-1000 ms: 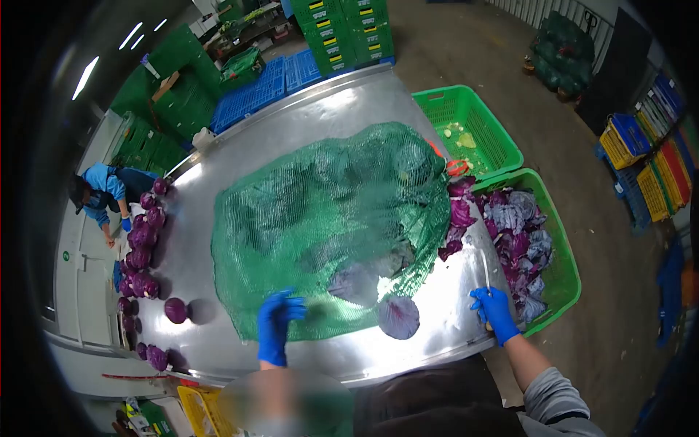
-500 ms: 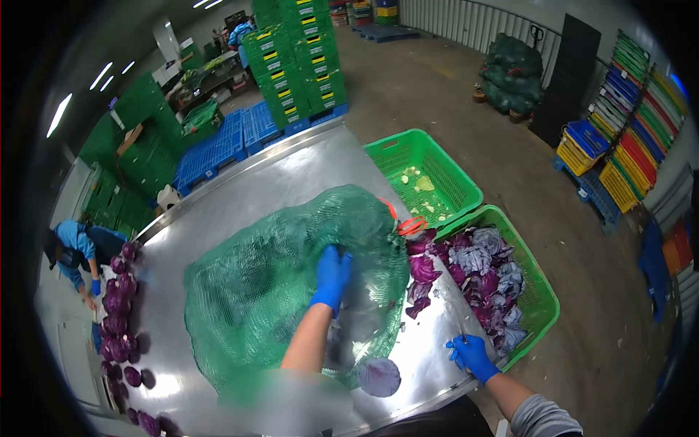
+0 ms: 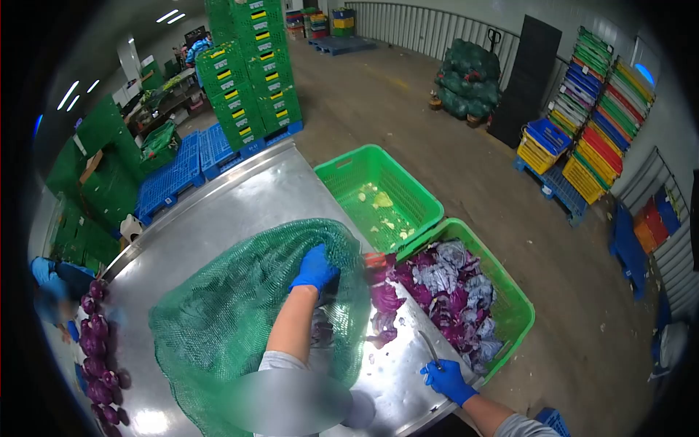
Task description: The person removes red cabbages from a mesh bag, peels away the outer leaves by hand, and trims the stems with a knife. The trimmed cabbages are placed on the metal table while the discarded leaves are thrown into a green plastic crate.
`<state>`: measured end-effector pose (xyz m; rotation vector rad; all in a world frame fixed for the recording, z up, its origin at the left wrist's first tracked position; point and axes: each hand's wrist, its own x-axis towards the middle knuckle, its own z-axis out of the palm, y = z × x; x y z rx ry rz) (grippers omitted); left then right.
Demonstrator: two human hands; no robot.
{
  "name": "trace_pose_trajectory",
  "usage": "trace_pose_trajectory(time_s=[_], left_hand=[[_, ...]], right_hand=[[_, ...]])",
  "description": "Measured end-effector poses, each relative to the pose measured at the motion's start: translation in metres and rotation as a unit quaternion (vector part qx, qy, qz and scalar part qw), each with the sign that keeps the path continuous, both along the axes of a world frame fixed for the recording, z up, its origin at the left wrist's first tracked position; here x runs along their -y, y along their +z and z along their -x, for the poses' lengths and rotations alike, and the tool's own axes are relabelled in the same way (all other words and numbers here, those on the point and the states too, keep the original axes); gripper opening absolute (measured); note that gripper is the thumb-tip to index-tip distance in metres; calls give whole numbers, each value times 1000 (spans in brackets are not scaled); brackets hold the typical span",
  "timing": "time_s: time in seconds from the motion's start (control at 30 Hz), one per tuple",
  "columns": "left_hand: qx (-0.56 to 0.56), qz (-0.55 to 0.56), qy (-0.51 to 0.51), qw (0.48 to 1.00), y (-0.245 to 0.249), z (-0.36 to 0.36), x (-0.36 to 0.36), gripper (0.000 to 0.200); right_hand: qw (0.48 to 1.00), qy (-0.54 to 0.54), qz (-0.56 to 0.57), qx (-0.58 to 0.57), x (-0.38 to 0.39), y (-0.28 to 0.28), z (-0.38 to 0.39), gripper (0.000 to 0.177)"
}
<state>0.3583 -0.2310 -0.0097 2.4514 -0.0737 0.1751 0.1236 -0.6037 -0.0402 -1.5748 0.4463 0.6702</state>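
A large green mesh bag lies spread and bunched over the metal table. My left hand, in a blue glove, is closed on the netting near the bag's far right end. Some loose purple cabbage leaves lie right of the bag, by its orange-red tie. My right hand, also gloved in blue, grips a knife with a slim curved blade pointing up and away, over the table's right edge. A round, dull purple leaf lies near my left forearm, partly hidden by a blur.
A green crate full of cabbage leaves adjoins the table's right edge; another green crate with scraps stands beyond. Purple cabbages line the left edge, with a co-worker behind. Stacked green crates rise at the back.
The view has swung right. My left hand has drawn the netting, and the bag's right part is now narrower and more bunched. My right hand still holds the knife, whose blade shows more clearly.
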Motion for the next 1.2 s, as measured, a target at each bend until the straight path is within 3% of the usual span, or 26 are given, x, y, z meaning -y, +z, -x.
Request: trace_pose_trajectory(time_s=[0.1, 0.17, 0.2, 0.33, 0.4, 0.43, 0.5, 0.53, 0.63, 0.67, 0.7, 0.77, 0.8, 0.9, 0.93, 0.97, 1.03, 1.07, 1.2], left_hand=[[44, -79, -20, 996, 35, 7, 10, 31], [-66, -219, 3, 973, 93, 12, 30, 29], [-57, -248, -3, 967, 124, 28, 41, 28], [-54, -191, -8, 980, 58, 32, 32, 30], [207, -55, -51, 975, 15, 34, 27, 33], [205, -54, -54, 976, 10, 34, 22, 33], [-58, -74, -71, 993, 42, 49, 19, 43], [-106, -137, -71, 982, 53, 52, 21, 43], [-142, -151, -54, 977, 99, 99, 35, 30], [-6, -157, -85, 984, 71, 110, 22, 33], [-9, -161, -80, 984, 75, 122, 26, 33], [3, -265, 11, 964, 89, 144, 37, 61], [-167, -258, 17, 952, 109, 150, 51, 80], [-91, -225, 106, 964, 90, 177, 63, 91], [-117, -209, 157, 958, 72, 179, 57, 103], [-117, -211, 160, 957, 70, 185, 55, 103], [-80, -71, 193, 975, 70, 199, 47, 105], [-42, 1, 220, 975, 46, 206, 36, 107], [69, 24, 334, 940, 24, 235, 36, 105]], right_hand=[[1000, 8, 7, 1, -1, 2, -1, 20], [1000, 12, 3, 10, -1, -2, -1, 20], [1000, 6, 12, 8, -3, 0, -1, 21], [1000, 14, 13, -4, -4, 13, -4, 21], [1000, 13, 18, 15, -5, 11, -3, 21], [1000, 9, 19, 12, -4, 12, -6, 21], [1000, 12, 7, 8, -4, 12, -4, 21], [1000, 22, 6, 8, -2, 7, -4, 21], [1000, 19, 17, -7, -5, 11, -5, 21], [999, 24, 16, -13, -5, 15, -6, 20], [999, 30, 13, -15, -4, 14, -6, 20], [1000, 22, 4, 9, -4, 9, -5, 21], [1000, 28, 0, 8, -3, 7, -5, 21], [999, 32, -28, 10, 1, 2, -5, 22], [998, 45, -31, 15, 2, 1, -6, 23], [998, 59, -33, 21, 3, 2, -6, 24], [997, 67, -40, 25, 4, 5, -5, 24], [997, 65, -40, 28, 3, 4, -5, 24], [996, 72, -44, 38, 5, 0, -6, 24]])
